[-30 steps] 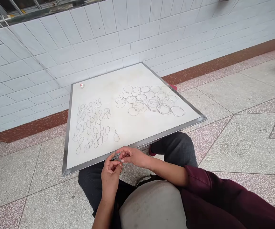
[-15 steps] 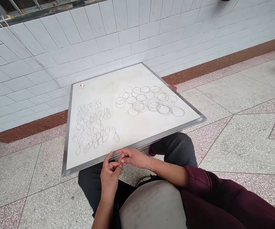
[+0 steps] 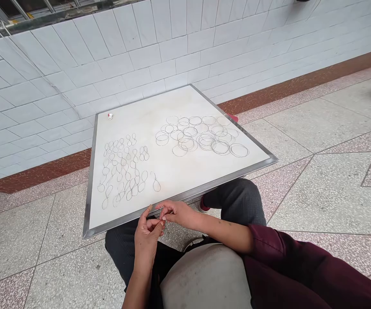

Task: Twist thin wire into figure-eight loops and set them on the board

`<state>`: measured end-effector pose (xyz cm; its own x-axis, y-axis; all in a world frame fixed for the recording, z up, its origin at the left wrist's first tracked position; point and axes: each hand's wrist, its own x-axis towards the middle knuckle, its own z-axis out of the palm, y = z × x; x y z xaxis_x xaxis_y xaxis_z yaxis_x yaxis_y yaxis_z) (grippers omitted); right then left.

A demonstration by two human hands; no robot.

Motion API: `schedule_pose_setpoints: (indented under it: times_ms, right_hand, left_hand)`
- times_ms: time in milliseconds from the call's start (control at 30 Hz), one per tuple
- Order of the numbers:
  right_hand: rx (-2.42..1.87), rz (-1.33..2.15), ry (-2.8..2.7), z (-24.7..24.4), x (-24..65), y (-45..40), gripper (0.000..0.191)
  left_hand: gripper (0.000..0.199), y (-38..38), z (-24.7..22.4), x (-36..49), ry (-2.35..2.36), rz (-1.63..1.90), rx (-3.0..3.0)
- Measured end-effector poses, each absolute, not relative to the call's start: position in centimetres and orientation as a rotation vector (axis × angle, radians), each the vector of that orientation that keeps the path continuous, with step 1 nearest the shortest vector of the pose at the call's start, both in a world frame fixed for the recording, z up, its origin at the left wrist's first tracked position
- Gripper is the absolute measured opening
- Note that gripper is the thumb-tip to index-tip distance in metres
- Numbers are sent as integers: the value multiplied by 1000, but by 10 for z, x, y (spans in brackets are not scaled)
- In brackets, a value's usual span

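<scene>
Barely visible: thin wire (image 3: pixel 163 213) between left hand (image 3: pixel 146 240) and right hand (image 3: pixel 177 213).

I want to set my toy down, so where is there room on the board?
Widest bare patch: the white metal-edged board, front right, between the round wire rings and the near edge. Also bare: the far edge beside the tiny red-and-white piece. Crowded: left, among thin wire figure-eight loops.

Tiled corridor (image 3: pixel 333 193), white wall tiles (image 3: pixel 134 56), speckled terrazzo floor (image 3: pixel 56 240)
</scene>
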<state>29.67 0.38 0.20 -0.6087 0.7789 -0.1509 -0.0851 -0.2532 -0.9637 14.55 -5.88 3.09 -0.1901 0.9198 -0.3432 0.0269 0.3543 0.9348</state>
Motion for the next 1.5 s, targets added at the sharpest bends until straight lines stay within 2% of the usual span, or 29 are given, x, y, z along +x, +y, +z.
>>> schedule_pose_setpoints:
  times_ms: [233, 467, 733, 967, 1133, 1500]
  right_hand:
    - [-901, 1814, -1585, 8, 299, 3, 41]
    - [-828, 1904, -1514, 7, 300, 6, 48]
    - [-852, 1876, -1508, 5, 299, 6, 45]
    - [-910, 1843, -1571, 11, 300, 6, 48]
    - [-909, 1856, -1618, 16, 301, 6, 52]
    - [-843, 1828, -1710, 17, 302, 4, 42]
  left_hand:
    - [80, -59, 32, 150, 1530, 1105, 914]
    - [77, -60, 30, 152, 1553, 1129, 927]
    - [72, -62, 30, 150, 1497, 1098, 919]
    - [78, -62, 31, 150, 1406, 1127, 829]
    - [74, -61, 31, 150, 1390, 1124, 768]
    - [65, -61, 29, 150, 1398, 1098, 701]
